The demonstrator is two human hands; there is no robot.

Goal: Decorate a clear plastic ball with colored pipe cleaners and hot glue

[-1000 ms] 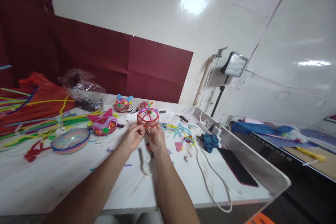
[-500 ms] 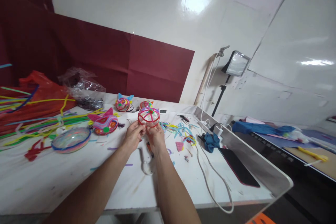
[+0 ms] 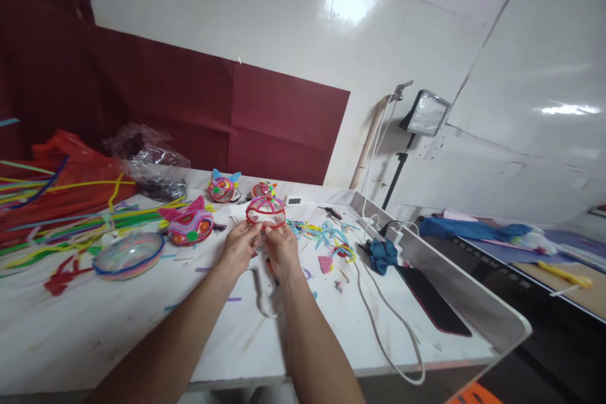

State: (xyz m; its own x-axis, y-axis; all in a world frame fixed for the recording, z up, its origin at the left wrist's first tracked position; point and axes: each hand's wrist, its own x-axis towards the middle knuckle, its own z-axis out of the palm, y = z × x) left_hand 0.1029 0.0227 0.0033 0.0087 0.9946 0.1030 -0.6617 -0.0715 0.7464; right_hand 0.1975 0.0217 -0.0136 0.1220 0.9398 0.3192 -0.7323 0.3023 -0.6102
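Observation:
Both hands hold a clear domed mask edged and crossed with red pipe cleaner, raised above the table. My left hand pinches its near rim on the left. Close beside it, my right hand grips the same rim with closed fingers. Beneath the wrists lies a white tool, partly hidden, which looks like a glue gun. Left of the hands sits a pink striped mask with pointed ears. A blue-rimmed clear mask rests farther left.
Pipe cleaners spread over the left side beside a red plastic bag. Two decorated masks, one blue-eared, stand at the back. Right are pipe-cleaner scraps, a white cable, a blue cloth and a black flat device.
The held mask has tilted and dropped slightly, showing more of its clear front and uncovering the small white display behind it. Both hands keep their hold.

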